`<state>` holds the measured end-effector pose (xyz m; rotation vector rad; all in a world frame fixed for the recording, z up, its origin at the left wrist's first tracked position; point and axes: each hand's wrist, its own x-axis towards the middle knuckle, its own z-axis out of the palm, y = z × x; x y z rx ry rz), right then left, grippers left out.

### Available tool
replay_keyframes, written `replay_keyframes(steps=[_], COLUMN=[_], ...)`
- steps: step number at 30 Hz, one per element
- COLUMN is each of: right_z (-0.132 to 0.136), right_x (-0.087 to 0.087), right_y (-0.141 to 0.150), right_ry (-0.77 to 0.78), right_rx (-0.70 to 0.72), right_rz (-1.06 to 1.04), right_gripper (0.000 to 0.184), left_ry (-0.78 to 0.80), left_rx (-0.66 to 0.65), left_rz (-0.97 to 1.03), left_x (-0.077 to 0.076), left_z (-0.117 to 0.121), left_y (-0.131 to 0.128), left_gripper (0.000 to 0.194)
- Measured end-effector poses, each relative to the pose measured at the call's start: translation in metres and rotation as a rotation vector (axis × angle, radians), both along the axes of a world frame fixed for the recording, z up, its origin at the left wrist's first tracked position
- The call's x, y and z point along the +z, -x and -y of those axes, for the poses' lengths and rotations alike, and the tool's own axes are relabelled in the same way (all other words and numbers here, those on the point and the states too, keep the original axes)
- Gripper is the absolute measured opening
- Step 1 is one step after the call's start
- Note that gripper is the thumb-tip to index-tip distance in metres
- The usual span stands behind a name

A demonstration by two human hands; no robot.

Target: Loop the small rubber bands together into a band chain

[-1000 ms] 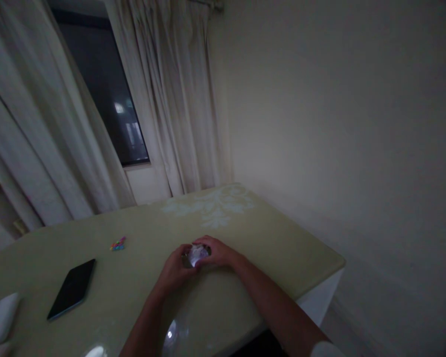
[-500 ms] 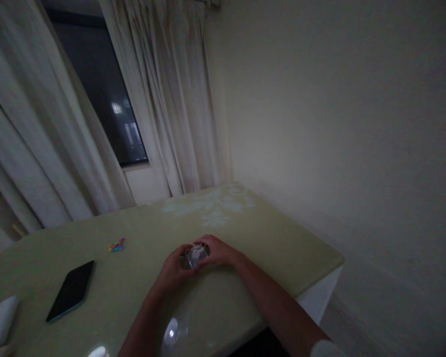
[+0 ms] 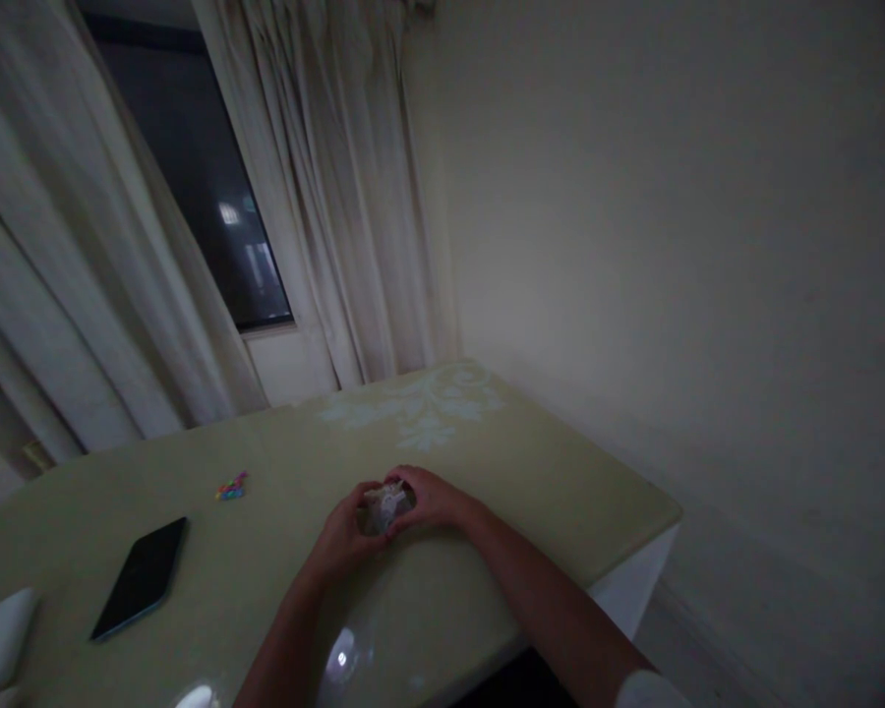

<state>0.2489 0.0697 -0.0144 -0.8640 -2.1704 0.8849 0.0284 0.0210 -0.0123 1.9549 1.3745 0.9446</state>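
Between my two hands is a small clear plastic packet [image 3: 388,503], shiny and crinkled, low over the table. What it contains is too small and blurred to make out. My left hand [image 3: 350,528] curls round its left side, and my right hand [image 3: 426,499] grips it from the right. The fingertips of both hands nearly meet at the top and bottom of the packet, and they hide its edges.
The pale green table [image 3: 560,492] has a white floral pattern at its far corner. On the left lie small colourful pieces [image 3: 231,486], a black tablet or phone [image 3: 140,578] and a white object [image 3: 0,639]. A wall [image 3: 671,246] runs along the right; curtains [image 3: 346,197] hang behind.
The clear packet has tilted and shifted slightly between my fingers, and its glare has changed. Both hands stay in nearly the same place and keep their hold.
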Motion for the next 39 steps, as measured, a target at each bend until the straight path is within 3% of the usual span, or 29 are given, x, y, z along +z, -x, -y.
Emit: replay_keyframes(steps=[4, 10, 13, 21, 25, 28, 31, 35, 39], right_z=[-0.001, 0.000, 0.002, -0.009, -0.016, -0.013, -0.004, 0.009, 0.010], right_x=[-0.001, 0.003, 0.006, 0.004, 0.000, 0.000, -0.002, -0.013, -0.024], right_y=[-0.001, -0.001, 0.002, -0.013, -0.031, -0.026, -0.003, 0.029, 0.036], right_ry=[-0.039, -0.321, -0.381, -0.259, -0.189, -0.198, -0.229, -0.230, -0.215], right_rx=[-0.017, -0.126, -0.209, -0.654, -0.760, -0.701, -0.541, -0.368, -0.306], right_rz=[0.033, 0.235, 0.326, 0.353, 0.390, 0.370, 0.326, 0.282, 0.269], right_gripper=[0.080, 0.083, 0.079, 0.069, 0.061, 0.056, 0.054, 0.063, 0.068], left_ry=[-0.027, -0.061, -0.064, -0.149, -0.167, -0.197, -0.250, -0.338, -0.412], left_rx=[-0.013, 0.014, 0.070, 0.200, 0.183, 0.175, 0.191, 0.194, 0.173], left_rz=[0.022, 0.073, 0.082, 0.059, 0.047, 0.020, -0.038, -0.154, -0.273], left_x=[-0.004, -0.013, -0.018, -0.024, -0.025, -0.025, -0.026, -0.026, -0.027], left_z=[-0.002, -0.008, -0.013, -0.021, -0.021, -0.020, -0.018, -0.017, -0.018], left_y=[0.001, 0.002, 0.005, 0.020, 0.020, 0.017, 0.014, 0.013, 0.011], left_gripper=[0.072, 0.079, 0.080, 0.071, 0.068, 0.066, 0.069, 0.073, 0.076])
